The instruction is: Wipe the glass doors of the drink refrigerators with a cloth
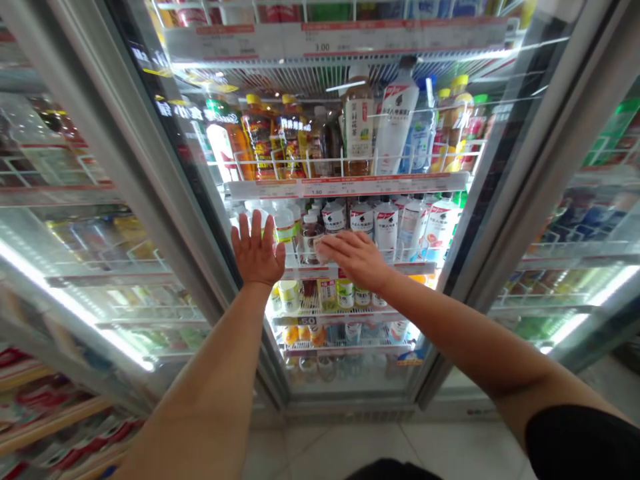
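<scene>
Both arms stretch forward to the glass door (350,383) of a lit drinks fridge. My left hand (257,250) is raised with its fingers spread, back toward me, at the left side of the glass. It appears to lie flat on the pane, holding nothing. To its right, my right hand (357,259) is held sideways with fingers stretched to the left. A pale, blurred patch shows at its fingertips; I cannot tell whether it is a reflection or a thing. Behind the glass stand white-labelled bottles (386,230) and a small dark bottle (310,239).
Metal door frames (530,180) run down both sides of the pane. An upper shelf (350,185) carries tea and juice bottles (358,127). Further fridge sections flank this one. Red-packaged goods (45,387) sit on shelving at the lower left. Pale floor tiles (345,450) lie below.
</scene>
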A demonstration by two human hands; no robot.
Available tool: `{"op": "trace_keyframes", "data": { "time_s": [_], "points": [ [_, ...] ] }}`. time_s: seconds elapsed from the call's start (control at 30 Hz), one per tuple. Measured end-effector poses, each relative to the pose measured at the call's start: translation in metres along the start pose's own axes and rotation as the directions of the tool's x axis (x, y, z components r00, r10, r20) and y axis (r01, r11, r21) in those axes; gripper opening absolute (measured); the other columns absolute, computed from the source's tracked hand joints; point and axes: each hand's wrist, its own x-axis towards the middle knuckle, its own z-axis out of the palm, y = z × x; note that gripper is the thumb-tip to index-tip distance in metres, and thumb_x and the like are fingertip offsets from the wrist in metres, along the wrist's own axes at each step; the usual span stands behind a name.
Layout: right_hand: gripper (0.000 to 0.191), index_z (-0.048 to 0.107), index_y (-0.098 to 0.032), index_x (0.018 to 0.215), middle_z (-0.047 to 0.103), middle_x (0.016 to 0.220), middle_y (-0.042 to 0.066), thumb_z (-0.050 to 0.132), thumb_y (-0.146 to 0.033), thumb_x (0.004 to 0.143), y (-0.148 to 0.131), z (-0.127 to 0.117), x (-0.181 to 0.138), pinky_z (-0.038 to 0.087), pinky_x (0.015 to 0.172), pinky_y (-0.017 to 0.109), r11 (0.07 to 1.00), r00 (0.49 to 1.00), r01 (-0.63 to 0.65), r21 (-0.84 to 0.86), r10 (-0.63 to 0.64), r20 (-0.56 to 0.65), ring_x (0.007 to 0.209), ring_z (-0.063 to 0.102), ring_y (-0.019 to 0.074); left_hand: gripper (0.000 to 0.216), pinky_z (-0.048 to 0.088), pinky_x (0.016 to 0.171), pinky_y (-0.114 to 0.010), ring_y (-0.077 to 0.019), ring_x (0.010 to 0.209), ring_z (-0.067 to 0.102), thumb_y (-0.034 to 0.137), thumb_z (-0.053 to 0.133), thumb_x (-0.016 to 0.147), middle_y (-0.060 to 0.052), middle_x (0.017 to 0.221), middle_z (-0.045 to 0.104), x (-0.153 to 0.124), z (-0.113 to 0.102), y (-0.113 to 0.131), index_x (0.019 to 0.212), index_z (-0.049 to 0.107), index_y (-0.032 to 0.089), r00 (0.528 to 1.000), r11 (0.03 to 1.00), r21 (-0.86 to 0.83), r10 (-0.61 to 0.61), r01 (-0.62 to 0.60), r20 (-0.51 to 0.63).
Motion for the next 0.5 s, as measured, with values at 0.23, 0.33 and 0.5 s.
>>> {"op": "trace_keyframes", "data": {
  "time_s": [0.23, 0.33, 0.5],
  "points": [
    [0.035, 0.060, -0.024, 0.134, 0.065, 0.137, 0.001, 0.050, -0.020, 0.101, -0.016, 0.016, 0.008, 0.038, 0.098, 0.038, 0.999, 0.999, 0.027, 0.045, -0.028, 0.033, 0.120, 0.052, 0.0214, 0.066, -0.005, 0.127, -0.053, -0.0263, 0.157, -0.001, 0.053, 0.032, 0.099, -0.010, 0.164, 0.027, 0.001, -0.002, 0.002, 0.155, 0.037, 0.019, 0.999, 0.999, -0.032, -0.026, 0.028, 0.041],
    [0.033, 0.061, -0.022, 0.132, 0.066, 0.135, 0.000, 0.049, -0.020, 0.101, -0.019, 0.018, 0.009, 0.038, 0.098, 0.036, 0.987, 0.985, 0.146, 0.061, -0.151, 0.084, 0.119, 0.053, 0.0202, 0.067, -0.005, 0.127, -0.054, -0.0269, 0.157, -0.001, 0.054, 0.032, 0.098, -0.010, 0.165, 0.026, 0.002, -0.003, 0.003, 0.156, 0.036, 0.019, 0.998, 0.998, -0.056, -0.040, 0.043, 0.054],
    [0.038, 0.057, -0.019, 0.137, 0.064, 0.140, 0.002, 0.050, -0.019, 0.100, -0.005, 0.002, 0.012, 0.038, 0.097, 0.038, 0.993, 0.991, -0.118, -0.013, 0.116, -0.072, 0.120, 0.050, 0.0228, 0.067, -0.002, 0.127, -0.053, -0.0254, 0.157, 0.000, 0.055, 0.031, 0.099, -0.011, 0.163, 0.030, 0.002, -0.002, 0.002, 0.154, 0.039, 0.019, 0.999, 0.999, -0.025, -0.026, 0.026, 0.024]
  ]
}}
